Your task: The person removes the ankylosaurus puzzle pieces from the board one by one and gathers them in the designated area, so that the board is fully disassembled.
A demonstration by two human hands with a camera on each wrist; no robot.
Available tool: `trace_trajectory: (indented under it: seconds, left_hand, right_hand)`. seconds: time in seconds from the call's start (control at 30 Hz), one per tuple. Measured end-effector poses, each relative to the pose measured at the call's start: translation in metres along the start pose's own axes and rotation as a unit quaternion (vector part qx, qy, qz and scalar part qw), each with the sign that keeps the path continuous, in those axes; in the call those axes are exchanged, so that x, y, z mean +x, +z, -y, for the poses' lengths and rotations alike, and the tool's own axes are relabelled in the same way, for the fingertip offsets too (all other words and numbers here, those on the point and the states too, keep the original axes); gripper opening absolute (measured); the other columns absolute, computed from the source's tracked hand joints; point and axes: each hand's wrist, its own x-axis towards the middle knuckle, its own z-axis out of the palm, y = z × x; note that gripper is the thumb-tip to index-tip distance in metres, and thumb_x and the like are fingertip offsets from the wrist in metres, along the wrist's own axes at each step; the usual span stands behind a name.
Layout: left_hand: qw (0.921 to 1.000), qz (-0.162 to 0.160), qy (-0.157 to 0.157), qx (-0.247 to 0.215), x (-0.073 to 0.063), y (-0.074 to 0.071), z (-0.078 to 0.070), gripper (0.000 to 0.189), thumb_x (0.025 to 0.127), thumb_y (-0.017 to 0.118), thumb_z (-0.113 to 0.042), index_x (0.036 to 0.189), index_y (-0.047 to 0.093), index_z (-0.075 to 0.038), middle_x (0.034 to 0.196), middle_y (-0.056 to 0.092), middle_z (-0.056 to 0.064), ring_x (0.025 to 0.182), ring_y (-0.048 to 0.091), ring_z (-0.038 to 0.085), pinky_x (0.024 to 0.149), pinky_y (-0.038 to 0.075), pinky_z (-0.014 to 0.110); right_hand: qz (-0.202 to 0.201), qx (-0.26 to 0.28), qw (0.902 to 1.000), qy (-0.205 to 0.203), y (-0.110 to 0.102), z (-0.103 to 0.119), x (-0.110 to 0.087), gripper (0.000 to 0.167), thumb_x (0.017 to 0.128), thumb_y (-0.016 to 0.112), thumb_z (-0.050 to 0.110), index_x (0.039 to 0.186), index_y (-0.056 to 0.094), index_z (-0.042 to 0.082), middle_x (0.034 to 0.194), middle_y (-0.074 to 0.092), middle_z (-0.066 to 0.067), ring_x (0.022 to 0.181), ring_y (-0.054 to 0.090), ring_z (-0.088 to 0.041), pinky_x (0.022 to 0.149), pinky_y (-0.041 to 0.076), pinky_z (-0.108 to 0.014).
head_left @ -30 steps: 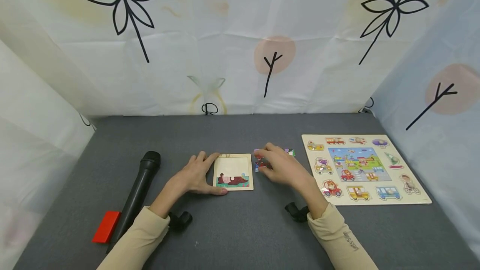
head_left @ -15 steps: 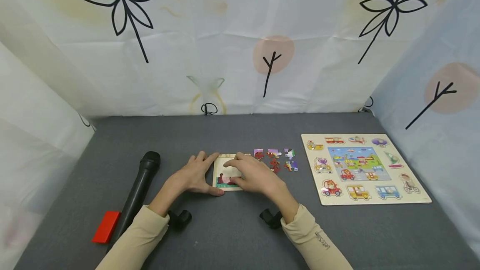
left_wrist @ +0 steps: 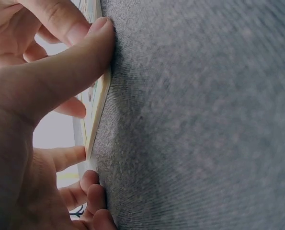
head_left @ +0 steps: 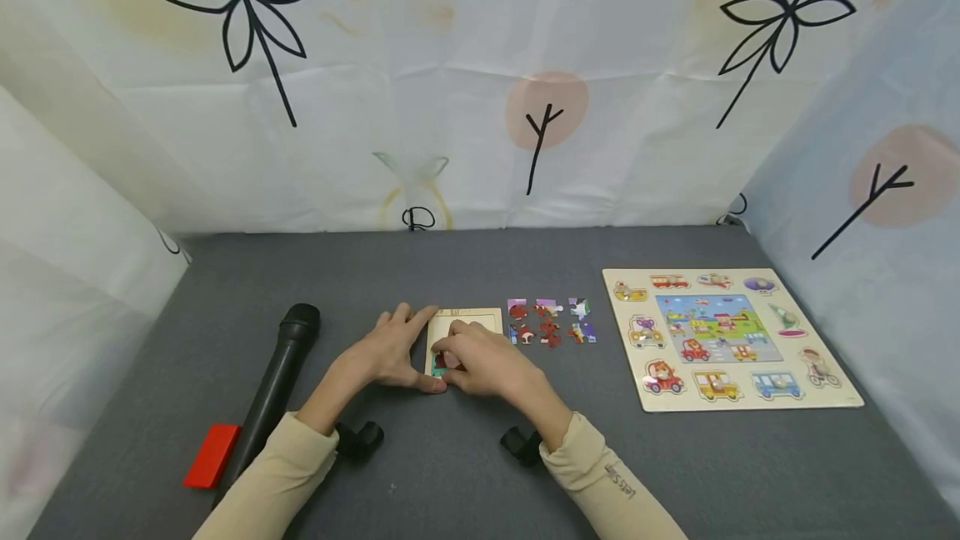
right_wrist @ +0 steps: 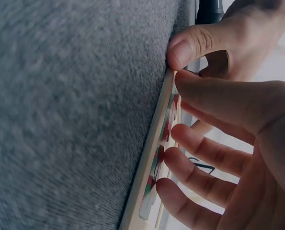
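Observation:
A small wooden puzzle tray (head_left: 483,320) lies on the grey table, with colourful jigsaw pieces (right_wrist: 167,132) along its near side. My left hand (head_left: 390,352) holds the tray by its left side, the thumb at the near corner and the index finger at the far one. Over the tray's near left part, my right hand (head_left: 487,357) has its fingertips down on the laid pieces, bent loosely. In the right wrist view its thumb sits close to the left thumb, and no piece shows pinched between the fingers. The head view has most of the laid pieces hidden under this hand.
Several loose jigsaw pieces (head_left: 549,332) lie in two rows right of the tray. Farther right is a large wooden vehicle puzzle board (head_left: 813,394). On the left lie a black microphone (head_left: 277,382) and a red block (head_left: 212,457). A white printed curtain (head_left: 465,107) surrounds the table.
My right hand has moved left from the loose pieces onto the tray, then farther towards its near left corner. The left hand has stayed at the tray.

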Motion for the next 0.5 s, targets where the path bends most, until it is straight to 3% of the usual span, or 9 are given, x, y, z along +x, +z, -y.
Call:
trace_trajectory:
  seconds: [0.13,0.5]
  left_hand:
    - [1.0000,-0.002,0.002,0.000,0.0003,0.0002,0.0001,0.118,0.069,0.089,-0.060,0.161,0.031,-0.016,0.130,0.048,0.019,0.106,0.048,0.032,0.088,0.051,0.054]
    - [1.0000,-0.007,0.004,0.004,-0.0001,0.0000,0.0000,0.118,0.068,0.090,-0.059,0.160,0.031,-0.015,0.130,0.049,0.020,0.107,0.049,0.034,0.090,0.051,0.055]
  right_hand:
    - [0.000,-0.012,0.9999,0.001,0.0020,0.0013,0.0008,0.014,0.094,0.075,0.019,0.108,0.077,0.018,0.096,0.063,0.000,0.082,0.053,-0.014,0.068,0.043,-0.023]
    - [0.002,-0.017,0.9998,0.004,0.0049,0.0033,0.0007,0.019,0.094,0.075,0.019,0.113,0.072,0.016,0.099,0.061,0.000,0.086,0.053,-0.015,0.075,0.047,-0.025]
